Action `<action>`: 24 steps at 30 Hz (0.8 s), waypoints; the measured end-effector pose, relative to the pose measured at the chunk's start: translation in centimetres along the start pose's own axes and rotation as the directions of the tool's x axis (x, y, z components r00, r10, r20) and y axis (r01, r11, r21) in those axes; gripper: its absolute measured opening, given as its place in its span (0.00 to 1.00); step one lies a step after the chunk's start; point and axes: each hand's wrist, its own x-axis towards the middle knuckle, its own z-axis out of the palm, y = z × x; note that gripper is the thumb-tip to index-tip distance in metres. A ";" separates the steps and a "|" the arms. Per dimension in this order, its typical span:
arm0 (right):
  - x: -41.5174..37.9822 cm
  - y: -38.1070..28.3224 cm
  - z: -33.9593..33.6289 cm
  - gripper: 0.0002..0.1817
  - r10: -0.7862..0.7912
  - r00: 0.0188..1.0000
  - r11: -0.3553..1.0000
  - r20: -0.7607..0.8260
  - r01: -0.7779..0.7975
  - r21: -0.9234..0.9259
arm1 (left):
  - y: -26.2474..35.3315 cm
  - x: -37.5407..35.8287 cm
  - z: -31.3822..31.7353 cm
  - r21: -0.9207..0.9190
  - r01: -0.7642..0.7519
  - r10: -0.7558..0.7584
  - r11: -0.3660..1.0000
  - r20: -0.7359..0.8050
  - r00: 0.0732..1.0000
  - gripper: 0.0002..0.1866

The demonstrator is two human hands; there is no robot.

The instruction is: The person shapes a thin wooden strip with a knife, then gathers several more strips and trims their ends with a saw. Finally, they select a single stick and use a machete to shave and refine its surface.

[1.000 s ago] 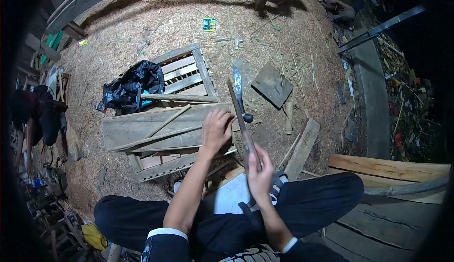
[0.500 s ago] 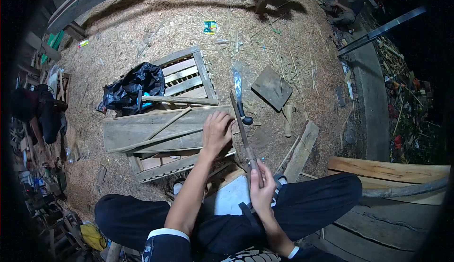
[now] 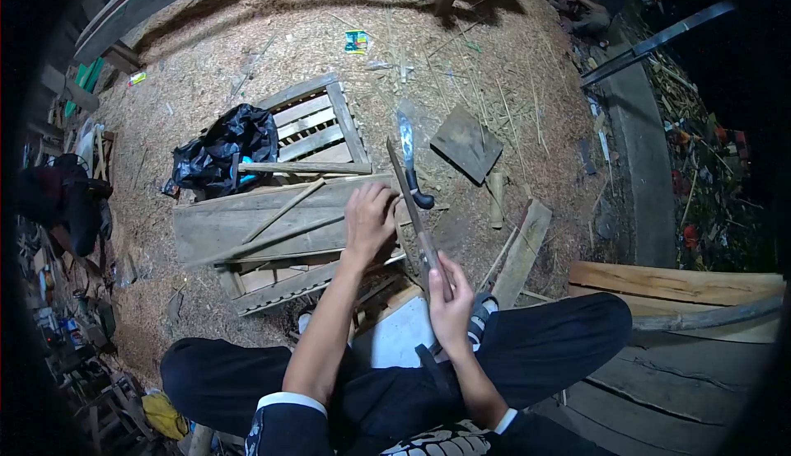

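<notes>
My right hand (image 3: 451, 301) is wrapped round the brown handle of a long narrow knife (image 3: 409, 196), its blade pointing up and away from me. Just left of the blade, my left hand (image 3: 371, 215) is closed, fingers curled with their tips near the blade. A thin light-coloured strip (image 3: 305, 232) runs over the grey planks and up to this hand; the grip itself is partly hidden. Beyond the blade lies a machete (image 3: 406, 147) with a black handle, on the ground. A pale flat surface (image 3: 400, 336) shows between my legs.
A slatted wooden frame (image 3: 350, 126) and a grey plank (image 3: 210, 229) lie ahead on the left, with a black plastic bag (image 3: 227, 147) on them. A square board (image 3: 467, 144) and a short bamboo piece (image 3: 496, 199) lie right. Another person (image 3: 587, 11) sits far right.
The whole view has shifted slightly. Both hands keep their holds, and the knife stays beside my left hand, at nearly the same angle.
</notes>
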 end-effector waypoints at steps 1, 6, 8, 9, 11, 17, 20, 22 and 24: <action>-0.9 0.0 -1.1 0.19 -0.041 0.999 0.998 0.014 0.042 -0.056 | -0.1 0.1 0.0 0.011 0.005 -0.005 1.000 0.021 1.000 0.05; -0.8 -1.9 -0.9 0.20 -0.004 1.000 0.999 0.004 0.004 -0.048 | -0.3 -0.1 0.6 0.010 0.006 -0.005 1.000 -0.050 0.999 0.05; -1.3 -1.1 -1.2 0.21 -0.004 1.000 1.000 0.014 0.004 -0.004 | -0.3 -0.1 0.5 0.022 0.016 -0.015 1.000 -0.048 0.999 0.06; -1.7 -1.1 -1.7 0.21 0.004 1.000 1.000 0.017 -0.004 0.004 | -0.1 -0.2 0.2 0.041 0.005 -0.004 0.999 -0.017 1.000 0.06; -1.7 -1.0 -2.5 0.21 0.005 1.000 1.000 0.027 -0.006 0.014 | 0.2 -0.2 0.2 0.059 -0.015 0.016 0.998 -0.021 1.000 0.07; -1.7 -0.4 -1.8 0.21 -0.036 0.999 0.994 0.010 0.035 0.100 | 0.3 -0.2 -0.5 0.094 -0.022 0.027 0.995 -0.055 0.998 0.09; -2.0 -1.0 -2.6 0.21 -0.055 0.998 0.996 0.030 0.053 0.066 | 0.7 0.2 -1.9 0.007 -0.053 0.053 0.999 -0.096 0.994 0.14; -2.0 -1.2 -2.7 0.21 -0.081 0.996 0.992 0.026 0.078 0.098 | 1.1 0.7 -3.5 0.012 0.001 -0.001 1.000 -0.050 0.999 0.17; -1.9 -1.2 -2.4 0.21 -0.111 0.993 0.985 0.038 0.104 0.139 | 1.6 1.6 -5.9 0.052 -0.036 0.040 0.998 -0.090 0.995 0.17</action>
